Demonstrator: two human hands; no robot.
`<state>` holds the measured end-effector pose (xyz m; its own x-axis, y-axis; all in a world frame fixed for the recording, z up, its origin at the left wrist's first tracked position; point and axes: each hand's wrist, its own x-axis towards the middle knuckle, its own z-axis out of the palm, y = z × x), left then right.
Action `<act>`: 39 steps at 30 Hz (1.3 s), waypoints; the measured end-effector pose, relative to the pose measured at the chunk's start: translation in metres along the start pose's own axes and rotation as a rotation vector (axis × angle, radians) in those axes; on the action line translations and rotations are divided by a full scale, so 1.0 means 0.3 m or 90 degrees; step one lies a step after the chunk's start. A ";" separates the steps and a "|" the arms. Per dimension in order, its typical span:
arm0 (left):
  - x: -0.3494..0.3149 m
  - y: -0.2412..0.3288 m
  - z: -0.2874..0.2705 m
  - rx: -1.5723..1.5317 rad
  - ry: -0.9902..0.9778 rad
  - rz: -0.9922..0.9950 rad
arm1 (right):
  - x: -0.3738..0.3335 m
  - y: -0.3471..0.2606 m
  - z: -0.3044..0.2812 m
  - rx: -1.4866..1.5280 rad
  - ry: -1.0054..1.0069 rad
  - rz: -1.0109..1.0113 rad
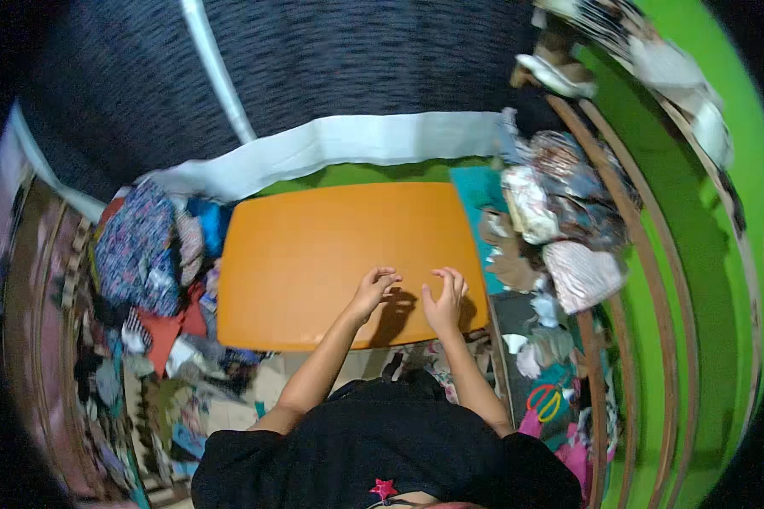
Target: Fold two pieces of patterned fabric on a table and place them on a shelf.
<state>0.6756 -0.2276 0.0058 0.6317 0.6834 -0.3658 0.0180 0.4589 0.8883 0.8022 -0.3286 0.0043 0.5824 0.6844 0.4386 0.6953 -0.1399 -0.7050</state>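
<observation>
An orange table (314, 246) with rounded corners lies in front of me. Over the right half of its near side hover both hands, casting shadows on the top. My left hand (373, 293) has loosely bent fingers, spread apart, and holds nothing. Facing it across a small gap, my right hand (444, 301) is open too, thumb away from the curved fingers, with nothing in its grasp. The hands do not touch each other. Whether any fingertip meets the tabletop I cannot tell.
Patterned cloth (140, 246) is heaped left of the table. To the right are more fabric bundles (581, 276), a teal sheet (475, 229) and wooden rails (654, 246). Scissors with red and yellow handles (552, 405) lie among scraps at the lower right. White cloth (356, 138) hangs behind.
</observation>
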 end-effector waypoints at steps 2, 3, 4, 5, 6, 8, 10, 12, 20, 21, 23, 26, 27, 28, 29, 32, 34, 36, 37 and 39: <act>-0.116 0.013 -0.172 -0.021 0.080 0.053 | -0.053 -0.119 0.117 0.049 -0.055 -0.057; -0.180 0.021 -0.252 -0.038 0.127 0.064 | -0.085 -0.177 0.176 0.089 -0.114 -0.074; -0.243 0.025 -0.336 -0.051 0.165 0.075 | -0.115 -0.236 0.237 0.129 -0.174 -0.094; -0.304 0.024 -0.415 -0.058 0.208 0.086 | -0.150 -0.290 0.295 0.142 -0.214 -0.119; -0.364 0.019 -0.489 -0.063 0.248 0.094 | -0.191 -0.343 0.351 0.157 -0.239 -0.135; -0.483 0.016 -0.608 -0.082 0.325 0.120 | -0.263 -0.457 0.445 0.200 -0.340 -0.159; -0.592 0.009 -0.709 -0.088 0.384 0.134 | -0.333 -0.568 0.520 0.244 -0.396 -0.190; -0.678 -0.011 -0.787 -0.100 0.430 0.142 | -0.396 -0.652 0.585 0.268 -0.462 -0.234; -0.787 -0.063 -0.996 -0.148 0.484 0.110 | -0.461 -0.782 0.802 0.341 -0.752 -0.265; -0.781 -0.069 -1.027 -0.102 0.467 0.075 | -0.455 -0.800 0.831 0.368 -0.788 -0.237; -0.780 -0.061 -1.064 -0.042 0.436 0.032 | -0.430 -0.847 0.862 0.392 -0.835 -0.214; -0.754 -0.059 -1.187 0.094 0.406 0.007 | -0.375 -0.919 0.927 0.402 -0.904 -0.184; -0.751 -0.062 -1.223 0.047 0.399 -0.033 | -0.363 -0.922 0.955 0.376 -0.909 -0.168; -0.746 -0.040 -1.258 0.046 0.407 -0.027 | -0.345 -0.927 0.991 0.352 -0.904 -0.151; -0.743 -0.021 -1.290 0.030 0.432 -0.026 | -0.337 -0.921 1.025 0.382 -0.887 -0.173; -0.748 0.002 -1.414 -0.025 0.509 0.019 | -0.304 -0.932 1.120 0.332 -0.933 -0.201; -0.762 0.053 -1.524 0.021 0.520 -0.041 | -0.288 -0.948 1.164 0.336 -0.940 -0.213; -0.756 0.112 -1.611 0.096 0.611 0.050 | -0.267 -0.960 1.205 0.304 -0.940 -0.203; -0.747 0.122 -1.675 0.057 0.661 0.090 | -0.261 -0.969 1.227 0.304 -0.942 -0.206; -0.714 0.123 -1.857 0.077 0.754 0.243 | -0.263 -0.977 1.262 0.294 -0.974 -0.110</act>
<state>0.1091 -0.0407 -0.0377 -0.4715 0.8805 -0.0485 0.0980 0.1070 0.9894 0.3931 -0.0707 -0.0346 -0.6307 0.7456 -0.2151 0.3589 0.0345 -0.9327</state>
